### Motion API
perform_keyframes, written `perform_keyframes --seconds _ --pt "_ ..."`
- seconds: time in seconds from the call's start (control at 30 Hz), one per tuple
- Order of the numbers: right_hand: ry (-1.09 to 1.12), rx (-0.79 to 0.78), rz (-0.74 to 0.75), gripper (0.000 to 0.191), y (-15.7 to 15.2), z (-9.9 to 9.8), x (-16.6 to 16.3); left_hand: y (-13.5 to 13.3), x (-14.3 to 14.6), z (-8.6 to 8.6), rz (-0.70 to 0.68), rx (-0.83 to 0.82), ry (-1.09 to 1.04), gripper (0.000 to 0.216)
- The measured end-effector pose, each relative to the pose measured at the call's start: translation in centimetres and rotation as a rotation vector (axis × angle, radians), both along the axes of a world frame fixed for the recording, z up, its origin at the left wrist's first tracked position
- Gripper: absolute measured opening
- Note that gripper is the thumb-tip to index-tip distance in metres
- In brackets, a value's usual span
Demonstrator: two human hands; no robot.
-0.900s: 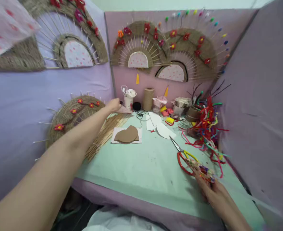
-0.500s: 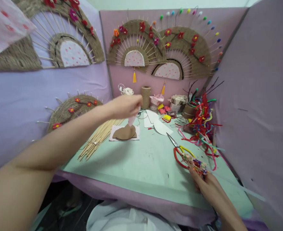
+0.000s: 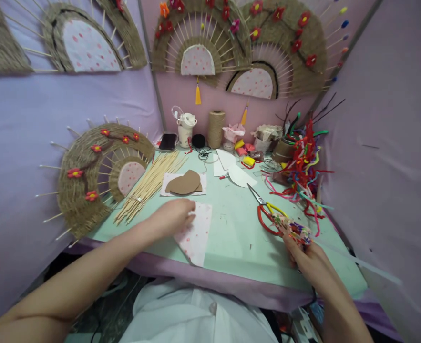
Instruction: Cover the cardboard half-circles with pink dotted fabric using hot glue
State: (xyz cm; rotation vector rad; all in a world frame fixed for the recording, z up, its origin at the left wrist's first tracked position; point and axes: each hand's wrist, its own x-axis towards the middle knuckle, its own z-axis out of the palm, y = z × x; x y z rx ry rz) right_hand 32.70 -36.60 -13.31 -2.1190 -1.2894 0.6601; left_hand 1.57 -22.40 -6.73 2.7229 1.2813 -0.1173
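Clearly, the nearest thing on the worktop (image 3: 237,252) is a dotted cloth (image 3: 198,236), its narrow corner close to the front edge and its long axis running from there away from the person. The left hand (image 3: 174,216) is at its far left side, fingers bent nearly closed and seemingly pinching its upper edge; most of the cloth lies to the right of that hand and nearer the body. The left hand is much closer to it than the right hand (image 3: 298,250), which is well apart on the far right, fingers partly curled at a multicoloured patterned bundle (image 3: 296,231); how firmly they hold, I cannot tell. Scissors (image 3: 262,202) adjoin that bundle, blades pointing away and leftward, toward white paper pieces (image 3: 241,176). Beyond the cloth, brown cardboard shapes (image 3: 183,184) rest on a pale sheet (image 3: 164,186), with thin sticks (image 3: 144,186) to their left. Farther back stands a twine cone (image 3: 216,128).
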Motion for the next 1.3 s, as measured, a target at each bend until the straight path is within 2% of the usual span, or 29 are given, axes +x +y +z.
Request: perform_keyframes --seconds 0.03,0.1,0.2,0.3,0.5,0.57,0.67,0.77,0.87,0.97,1.1,1.3 --pt "0.001 -0.008 0.0 0.052 0.0 -0.1 -0.1 1.3 -0.2 -0.5 0.11 0.029 0.018 0.021" --pt "-0.003 -0.034 -0.002 0.053 0.0 -0.1 -0.1 3.4 -0.6 -1.8 0.228 0.048 0.026 0.027" --pt "-0.019 -0.047 -0.009 0.053 0.0 -0.1 -0.1 4.7 -0.9 -3.7 0.238 0.012 -0.019 0.024" --pt "-0.034 -0.037 -0.012 0.051 0.0 -0.1 0.0 4.9 0.3 -4.0 0.057 -0.009 -0.11 0.018" --pt "-0.012 -0.021 -0.035 0.049 0.0 0.0 0.3 6.4 7.8 -1.4 -0.485 0.108 -0.2 0.022" --pt "-0.009 -0.019 -0.081 0.049 -0.1 0.2 0.7 6.6 9.7 -1.0 -0.527 0.159 -0.227 0.034" --pt "-0.108 -0.024 -0.181 0.048 -0.4 0.4 1.3 5.9 10.4 -1.9 -0.49 0.122 -0.253 0.036" --pt "-0.294 0.067 -0.244 0.043 -0.2 0.2 2.1 4.3 9.0 -3.9 -0.467 0.002 -0.298 0.036" --pt "-0.437 0.126 -0.238 0.039 0.8 -0.3 2.8 2.6 7.5 -6.0 -0.436 -0.087 -0.207 0.061" --pt "-0.562 0.098 -0.185 0.032 2.1 -0.5 3.0 1.3 6.8 -7.3 -0.321 -0.106 -0.103 0.078" --pt "-0.712 0.021 -0.148 0.029 3.9 -0.2 1.9 0.1 6.5 -7.8 -0.197 -0.059 -0.081 0.082" --pt "-0.825 -0.089 -0.179 0.034 5.5 -0.6 0.3 -0.4 5.7 -7.7 -0.15 -0.066 -0.076 0.083"
